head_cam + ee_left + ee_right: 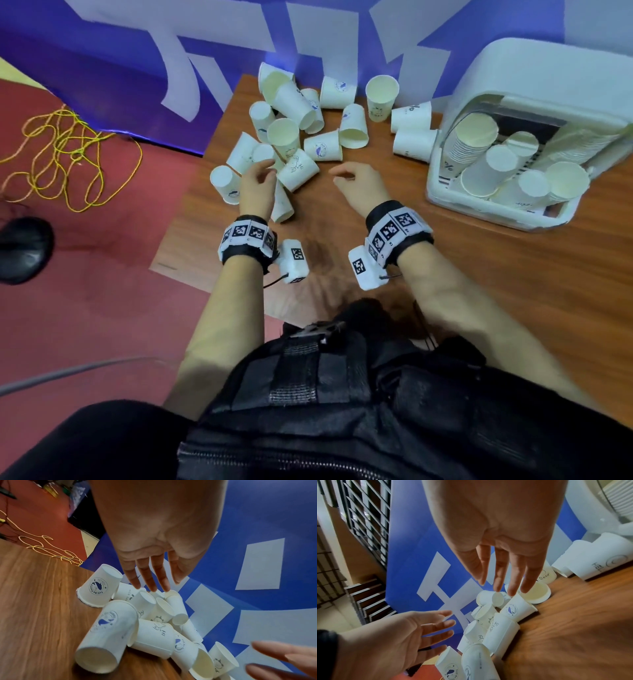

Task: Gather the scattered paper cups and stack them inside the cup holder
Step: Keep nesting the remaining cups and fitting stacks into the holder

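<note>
Several white paper cups (298, 169) lie scattered and tipped on the wooden table (445, 260), some upright, some upside down. At the right stands a white cup holder (442, 192) with stacked cups (474, 137) inside. My left hand (257, 181) hovers over the near left cups with straight fingers (149, 580) and holds nothing. One tipped cup (106, 639) lies just under it. My right hand (356, 185) hangs over bare table beside the pile, its fingers (513, 577) stretched out and empty.
A blue and white banner (191, 54) stands behind the table. Tangled yellow cord (68, 154) lies on the red floor at the left, near a black shoe (24, 250). Two more cups (412, 132) lie beside the holder.
</note>
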### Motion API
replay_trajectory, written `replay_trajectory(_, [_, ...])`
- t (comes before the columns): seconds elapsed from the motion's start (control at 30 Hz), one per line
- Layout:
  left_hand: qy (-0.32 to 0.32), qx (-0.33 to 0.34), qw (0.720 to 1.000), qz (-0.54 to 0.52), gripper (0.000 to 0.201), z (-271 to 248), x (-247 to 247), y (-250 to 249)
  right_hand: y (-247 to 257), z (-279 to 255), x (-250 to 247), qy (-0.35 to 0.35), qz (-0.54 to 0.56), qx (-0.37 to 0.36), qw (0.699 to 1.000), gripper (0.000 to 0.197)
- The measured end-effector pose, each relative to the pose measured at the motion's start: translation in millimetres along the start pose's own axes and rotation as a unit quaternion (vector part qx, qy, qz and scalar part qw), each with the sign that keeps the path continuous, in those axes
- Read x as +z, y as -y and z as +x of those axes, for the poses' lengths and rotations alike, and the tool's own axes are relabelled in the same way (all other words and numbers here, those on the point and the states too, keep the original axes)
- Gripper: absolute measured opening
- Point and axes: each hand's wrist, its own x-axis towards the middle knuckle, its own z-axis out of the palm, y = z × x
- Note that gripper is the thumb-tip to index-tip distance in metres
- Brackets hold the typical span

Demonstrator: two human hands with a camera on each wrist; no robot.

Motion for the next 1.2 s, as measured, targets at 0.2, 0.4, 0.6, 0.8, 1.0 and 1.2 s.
replay_trajectory(0.2, [0.093,-0.013,0.989,0.116,0.032,45.2,-32.7,25.9,2.0,20.5,62.6,0.015,-0.002,0.102,0.995,0.029])
replay_trajectory(0.4, [0.206,-0.002,0.955,0.213,0.04,76.2,-53.3,41.6,4.2,33.1,116.5,0.019,-0.004,0.16,0.987,0.034])
replay_trajectory(0.6, [0.265,-0.003,0.935,0.236,0.048,95.7,-67.6,54.6,5.4,43.3,149.0,-0.004,0.0,0.192,0.981,0.047])
replay_trajectory(0.8, [0.331,0.021,0.894,0.302,0.035,107.1,-62.1,67.2,-0.9,51.6,166.4,-0.021,0.019,0.212,0.977,0.052])
replay_trajectory(1.0, [0.354,0.055,0.885,0.299,0.018,110.8,-59.3,68.9,-5.1,54.3,173.9,-0.029,0.04,0.222,0.974,0.054])
replay_trajectory(1.2, [0.36,0.056,0.915,0.173,0.004,110.7,-49.0,56.7,-1.8,47.6,161.4,-0.058,0.056,0.188,0.979,0.056])
